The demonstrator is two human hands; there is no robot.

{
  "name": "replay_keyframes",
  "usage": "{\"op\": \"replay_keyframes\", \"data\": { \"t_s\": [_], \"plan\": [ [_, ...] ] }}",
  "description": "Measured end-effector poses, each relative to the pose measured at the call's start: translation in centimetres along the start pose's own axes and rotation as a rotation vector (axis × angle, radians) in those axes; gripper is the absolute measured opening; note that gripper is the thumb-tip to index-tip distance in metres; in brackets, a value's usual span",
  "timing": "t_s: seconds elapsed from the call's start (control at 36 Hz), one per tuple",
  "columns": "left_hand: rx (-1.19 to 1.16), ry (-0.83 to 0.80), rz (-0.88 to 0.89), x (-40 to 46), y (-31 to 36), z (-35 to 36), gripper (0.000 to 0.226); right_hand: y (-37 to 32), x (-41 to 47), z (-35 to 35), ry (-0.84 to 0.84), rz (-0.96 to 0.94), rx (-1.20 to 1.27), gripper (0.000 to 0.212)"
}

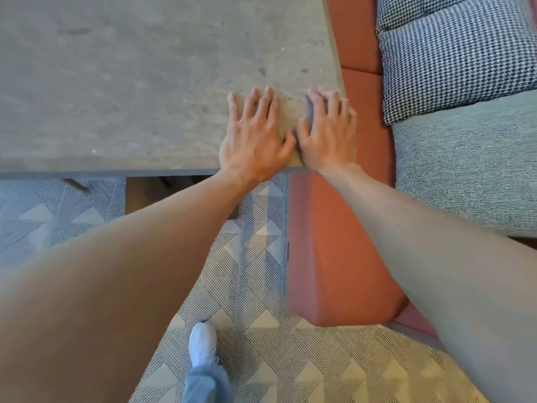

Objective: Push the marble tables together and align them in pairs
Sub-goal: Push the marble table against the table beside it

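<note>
- Both palms are flat for me: left hand [255, 138] and right hand [328, 135] side by side, fingers spread, pressing on the near right corner of the grey-beige marble table top [130, 82], gripping nothing.
- That corner sits right up against the terracotta upholstered bench seat [328, 242] with its houndstooth cushion [453, 53].
- Looks like I'm mid-push, sliding this table. Can't see its partner table from here.
- Next move, I reckon: steady downward pressure, shove, then check the edges line up.

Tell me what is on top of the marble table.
Both hands lie flat on the marble table at its near right corner: left hand, right hand. The stone beneath their palms is covered.
</note>
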State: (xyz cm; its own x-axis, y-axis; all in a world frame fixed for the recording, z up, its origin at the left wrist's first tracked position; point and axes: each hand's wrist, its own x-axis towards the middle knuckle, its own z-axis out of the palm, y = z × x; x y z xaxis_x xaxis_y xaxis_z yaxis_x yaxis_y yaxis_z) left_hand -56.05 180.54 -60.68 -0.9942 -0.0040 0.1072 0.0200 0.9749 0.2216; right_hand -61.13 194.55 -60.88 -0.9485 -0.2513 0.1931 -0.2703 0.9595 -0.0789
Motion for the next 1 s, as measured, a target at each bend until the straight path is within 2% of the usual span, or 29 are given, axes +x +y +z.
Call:
{"op": "replay_keyframes", "data": {
  "t_s": [0.11, 0.19, 0.25, 0.36, 0.5, 0.69, 0.78, 0.92, 1.0],
  "plan": [
    [-0.155, -0.104, 0.025, 0.1, -1.4, -1.3, 0.072, -0.5, 0.4, -1.6, -0.196, 0.012, 0.021, 0.058],
    [-0.27, -0.256, 0.083, 1.0, -3.3, -3.9, 0.059, -0.6, 1.8, -4.3, -0.424, 0.039, 0.062, 0.059],
    [-0.378, -0.349, 0.041, 1.4, -4.4, -6.1, 0.048, -1.1, 2.3, -6.2, -0.545, 0.087, 0.091, 0.055],
    [-0.489, -0.41, -0.138, 0.9, -5.7, -9.8, 0.048, -1.8, 1.4, -9.4, -0.588, 0.14, 0.116, 0.047],
    [-0.356, -0.576, -0.172, 0.6, -7.3, -13.6, 0.053, -1.7, 2.0, -13.3, -0.664, 0.131, 0.105, 0.046],
    [-0.31, -0.528, -0.199, 4.6, -7.4, -19.9, 0.054, -2.2, 9.2, -18.2, -0.688, 0.057, 0.133, 0.045],
    [-0.326, -0.437, -0.224, 8.0, -7.4, -22.8, 0.05, -2.8, 13.4, -19.8, -0.663, 0.048, 0.186, 0.049],
    [-0.37, -0.249, -0.276, 13.8, -7.1, -27.0, 0.048, -3.8, 20.1, -21.9, -0.618, -0.07, 0.206, 0.051],
    [-0.412, -0.202, -0.286, 15.2, -7.0, -27.9, 0.047, -4.0, 21.5, -22.3, -0.628, -0.081, 0.202, 0.052]
  ]
}}
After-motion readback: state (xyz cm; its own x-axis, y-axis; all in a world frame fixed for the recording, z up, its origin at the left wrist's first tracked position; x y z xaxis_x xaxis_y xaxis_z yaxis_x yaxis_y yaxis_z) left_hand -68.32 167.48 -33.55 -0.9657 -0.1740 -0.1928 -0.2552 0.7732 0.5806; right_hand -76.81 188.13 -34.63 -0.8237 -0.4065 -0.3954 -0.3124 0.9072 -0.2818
